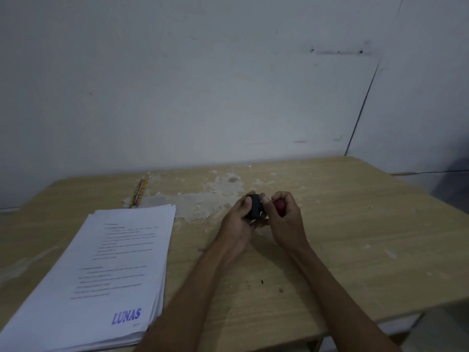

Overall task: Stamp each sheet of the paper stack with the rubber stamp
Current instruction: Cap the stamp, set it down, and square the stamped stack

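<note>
Paper stack [101, 273]: lies flat on the worktop [355, 224] at about 8 o'clock from the hands, well apart from them; the top sheet carries a blue LUNAS mark [126, 316] near its lower right corner.
Rubber stamp: red knob [280, 205] in the right hand [286, 222], whose fingers are clamped round it.
Left hand [239, 219]: fingers wrapped on a black round piece [255, 206], likely the ink pad or cap, touching the stamp's end.
Pencils [139, 193]: at 10 o'clock, near the wall, untouched.
Handling: the stamp looks small, light and rigid; hold it by the knob, face kept clear of skin. Sheets are thin and limp, and may slide, so steady the stack when pressing.
</note>
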